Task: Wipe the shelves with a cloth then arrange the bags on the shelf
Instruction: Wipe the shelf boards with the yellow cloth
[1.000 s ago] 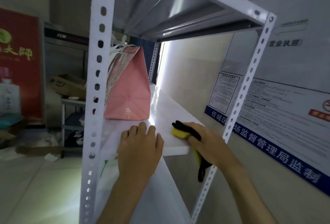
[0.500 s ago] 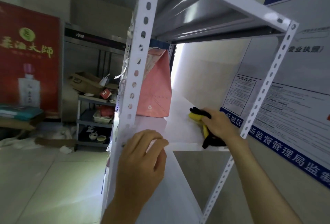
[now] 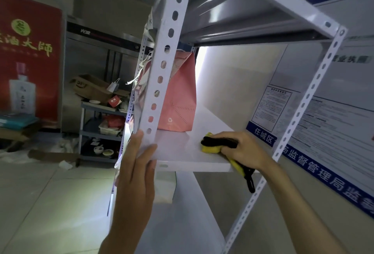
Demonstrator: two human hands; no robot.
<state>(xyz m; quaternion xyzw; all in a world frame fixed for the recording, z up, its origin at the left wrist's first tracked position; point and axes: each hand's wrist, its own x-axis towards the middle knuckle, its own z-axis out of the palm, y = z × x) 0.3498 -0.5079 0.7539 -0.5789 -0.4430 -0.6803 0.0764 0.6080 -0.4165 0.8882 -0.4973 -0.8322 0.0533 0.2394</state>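
Observation:
A white metal shelf unit fills the view, and its middle shelf (image 3: 178,150) runs away from me. My right hand (image 3: 240,150) grips a yellow cloth with black trim (image 3: 210,147) and presses it on the shelf near the front right corner; the cloth's tail hangs over the front edge. My left hand (image 3: 134,174) holds the front left perforated post (image 3: 162,67) where it meets the shelf, fingers straight on one side and thumb on the other. A pink paper bag (image 3: 180,99) stands upright on the shelf behind the post.
A lower shelf (image 3: 182,219) lies beneath. The front right post (image 3: 293,128) stands beside my right wrist, with a wall of blue-edged notice boards (image 3: 327,124) behind it. To the left are a grey cart (image 3: 103,130) with boxes and dishes, a steel fridge and a red poster.
My left hand left the shelf surface and took hold of the front left post. My right hand keeps the cloth on the shelf. The view swung, bringing the post to the centre.

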